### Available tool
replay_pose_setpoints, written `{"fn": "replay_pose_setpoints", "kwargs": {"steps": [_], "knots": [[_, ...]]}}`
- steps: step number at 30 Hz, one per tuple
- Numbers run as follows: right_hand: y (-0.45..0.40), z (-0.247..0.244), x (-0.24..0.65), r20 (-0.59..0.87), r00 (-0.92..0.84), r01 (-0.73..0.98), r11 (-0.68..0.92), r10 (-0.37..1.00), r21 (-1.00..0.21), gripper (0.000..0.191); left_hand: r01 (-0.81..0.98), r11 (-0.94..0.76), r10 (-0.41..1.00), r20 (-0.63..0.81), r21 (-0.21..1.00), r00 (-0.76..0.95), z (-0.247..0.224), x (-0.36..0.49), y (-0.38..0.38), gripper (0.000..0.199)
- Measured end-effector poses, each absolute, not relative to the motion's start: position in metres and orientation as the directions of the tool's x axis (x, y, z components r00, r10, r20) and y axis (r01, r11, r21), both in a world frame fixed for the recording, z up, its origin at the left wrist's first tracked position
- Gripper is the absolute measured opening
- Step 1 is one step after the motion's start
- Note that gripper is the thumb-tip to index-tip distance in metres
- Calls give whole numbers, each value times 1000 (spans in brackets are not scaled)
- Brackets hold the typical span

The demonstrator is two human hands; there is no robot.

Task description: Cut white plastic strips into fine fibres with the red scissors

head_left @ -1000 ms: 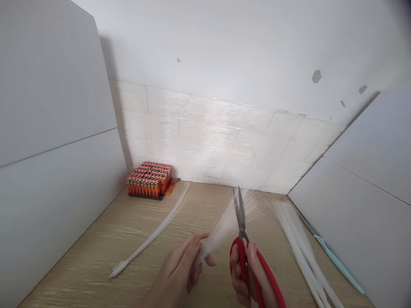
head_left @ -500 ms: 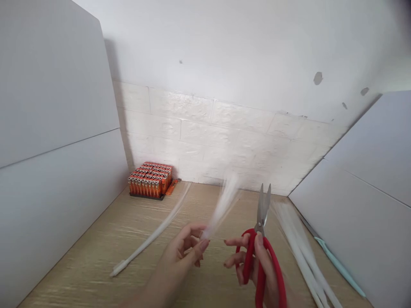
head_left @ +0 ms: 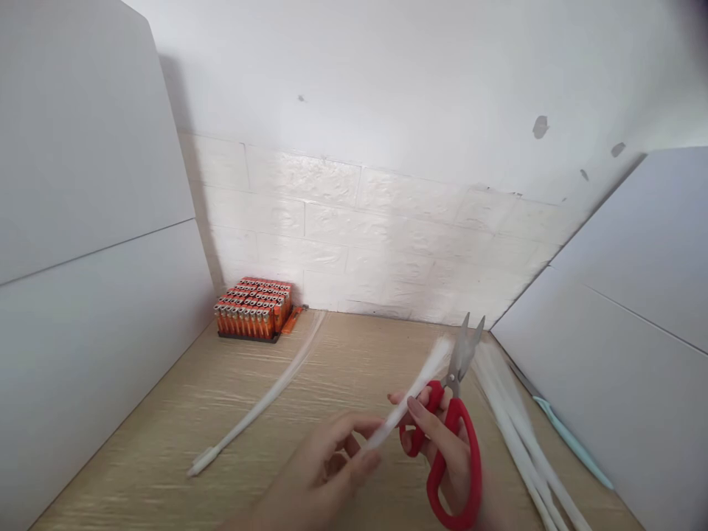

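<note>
My left hand (head_left: 348, 457) pinches the lower end of a white fibre bundle (head_left: 412, 394), whose loose tips fan out up to the right. In my right hand (head_left: 445, 442) are red-handled scissors (head_left: 470, 457), blades slightly apart and pointing up and away. The right thumb and fingers also touch the middle of the bundle, just left of the scissors' pivot. Another white fibre bundle (head_left: 265, 402), with a wrapped near end, lies on the table to the left. More white bundles (head_left: 514, 435) lie side by side at the right.
Orange lighters (head_left: 254, 306) stand packed in a black tray at the back left, one orange item (head_left: 293, 319) beside them. A knife with a pale teal handle (head_left: 575, 442) lies along the right panel (head_left: 636, 354). A white wall closes the back.
The left hand has carried its fibre bundle right and tilted it toward the scissors. The right thumb and fingers have come onto the bundle. The view has shifted slightly.
</note>
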State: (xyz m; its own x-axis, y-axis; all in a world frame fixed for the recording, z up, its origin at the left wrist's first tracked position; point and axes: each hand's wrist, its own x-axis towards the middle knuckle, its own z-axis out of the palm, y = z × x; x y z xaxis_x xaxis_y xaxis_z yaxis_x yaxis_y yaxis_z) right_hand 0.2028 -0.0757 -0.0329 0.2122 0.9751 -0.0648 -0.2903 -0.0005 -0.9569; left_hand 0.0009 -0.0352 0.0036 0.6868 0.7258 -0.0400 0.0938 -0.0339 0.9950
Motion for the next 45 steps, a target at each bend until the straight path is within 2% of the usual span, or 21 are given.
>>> {"fn": "replay_pose_setpoints", "kwargs": {"steps": [4, 7, 10, 15, 19, 26, 29, 33, 36, 40, 42, 45], "knots": [[-72, -19, 198, -78, 294, -337, 27, 953, -941, 62, 26, 51, 686, -54, 998, 725, 1, 1, -36, 58], [-68, -8, 195, -122, 345, -356, 10, 930, -934, 70, -13, 192, 665, -120, 981, 737, -3, 3, -35, 70], [-67, -1, 194, -147, 398, -361, 8, 906, -933, 70, -35, 356, 599, -199, 934, 776, -8, 5, -32, 83], [-68, 9, 195, -152, 485, -391, 59, 861, -918, 70, 68, 553, 409, -341, 831, 846, -7, 3, -29, 74], [-67, 16, 195, -171, 513, -416, 69, 841, -907, 71, 107, 609, 394, -417, 786, 819, -3, 3, -28, 72], [-66, 10, 198, -138, 453, -440, 86, 881, -894, 63, 52, 565, 483, -380, 824, 789, 0, 6, -25, 73], [-65, 6, 198, -106, 405, -433, 89, 908, -897, 59, 17, 485, 565, -328, 874, 757, 1, 6, -24, 72], [-67, -4, 194, -102, 321, -420, 45, 942, -906, 68, -9, 394, 604, -251, 919, 756, 0, 6, -26, 66], [-72, -15, 190, -79, 269, -334, 16, 960, -942, 70, 9, 342, 599, -225, 940, 769, -3, 7, -31, 52], [-77, -17, 185, -3, 224, -226, 49, 975, -973, 60, 81, 300, 579, -249, 950, 777, -10, 10, -40, 24], [-76, -11, 184, 29, 194, -214, 71, 981, -974, 56, 85, 285, 566, -239, 955, 789, -12, 10, -42, 28], [-72, -1, 191, 35, 157, -189, 64, 987, -980, 52, 140, 161, 566, -208, 977, 798, -9, 7, -38, 49]]}}
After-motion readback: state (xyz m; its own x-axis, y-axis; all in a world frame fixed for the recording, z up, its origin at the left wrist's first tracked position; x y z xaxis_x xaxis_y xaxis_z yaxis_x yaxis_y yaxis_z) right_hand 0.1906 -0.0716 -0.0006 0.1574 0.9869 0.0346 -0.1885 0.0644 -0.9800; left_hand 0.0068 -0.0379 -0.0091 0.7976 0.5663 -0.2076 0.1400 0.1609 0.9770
